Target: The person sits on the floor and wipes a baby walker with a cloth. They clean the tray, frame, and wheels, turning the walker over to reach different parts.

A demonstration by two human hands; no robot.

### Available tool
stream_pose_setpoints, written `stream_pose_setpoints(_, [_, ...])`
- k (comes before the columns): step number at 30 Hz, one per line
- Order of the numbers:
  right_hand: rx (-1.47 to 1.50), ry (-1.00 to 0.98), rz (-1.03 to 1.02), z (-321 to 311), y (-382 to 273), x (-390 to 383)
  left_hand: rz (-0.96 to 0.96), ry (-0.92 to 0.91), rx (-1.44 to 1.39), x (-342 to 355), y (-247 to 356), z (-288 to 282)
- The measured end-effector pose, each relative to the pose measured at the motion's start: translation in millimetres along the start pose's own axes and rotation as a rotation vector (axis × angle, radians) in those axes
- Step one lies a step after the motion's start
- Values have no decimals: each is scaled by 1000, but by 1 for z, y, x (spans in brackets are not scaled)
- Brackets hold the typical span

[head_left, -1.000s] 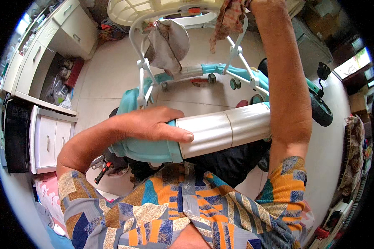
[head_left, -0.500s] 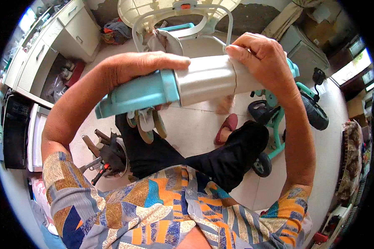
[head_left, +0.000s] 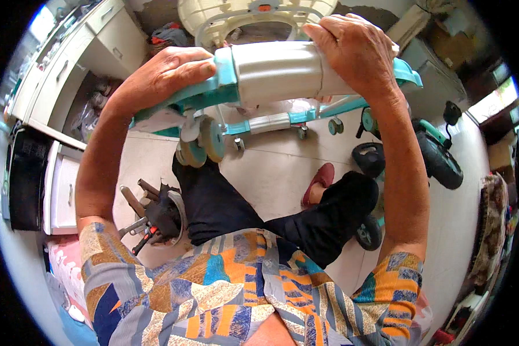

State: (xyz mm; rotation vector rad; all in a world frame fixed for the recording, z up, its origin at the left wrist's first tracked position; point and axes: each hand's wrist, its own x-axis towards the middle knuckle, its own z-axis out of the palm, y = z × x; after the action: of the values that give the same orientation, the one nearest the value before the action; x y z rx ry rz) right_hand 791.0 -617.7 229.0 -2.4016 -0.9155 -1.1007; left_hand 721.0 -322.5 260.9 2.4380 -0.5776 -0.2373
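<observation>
A baby walker is tilted toward me, with a silver-white bar (head_left: 279,69) between turquoise end pieces across the top of its base. My left hand (head_left: 170,81) is closed over the left turquoise end piece, its thumb lying toward the bar. Over the right part of the bar, my right hand (head_left: 357,52) has its fingers curled round it; some fingertips are hidden. Paired caster wheels (head_left: 200,141) hang below the left end. Farther off, the walker's lower bar (head_left: 269,122) sits low near the floor with more casters. Its round cream top (head_left: 213,12) is at the far side.
Between my left leg and the white drawers (head_left: 63,184) stands a round holder of tools (head_left: 164,216). A turquoise-framed tricycle with black wheels (head_left: 438,158) is at the right, close to my right leg. White cabinets (head_left: 118,34) line the left wall.
Both hands have moved up and away with the near bar, and the walker has turned. Its lower bar and more casters now show beneath. My left fingers now curl more over the end piece.
</observation>
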Motion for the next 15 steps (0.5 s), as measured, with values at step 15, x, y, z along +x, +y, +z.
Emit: stream_pose_setpoints(15, [62,-56,171,37,15,44,30,300,188,-4,-28,-8])
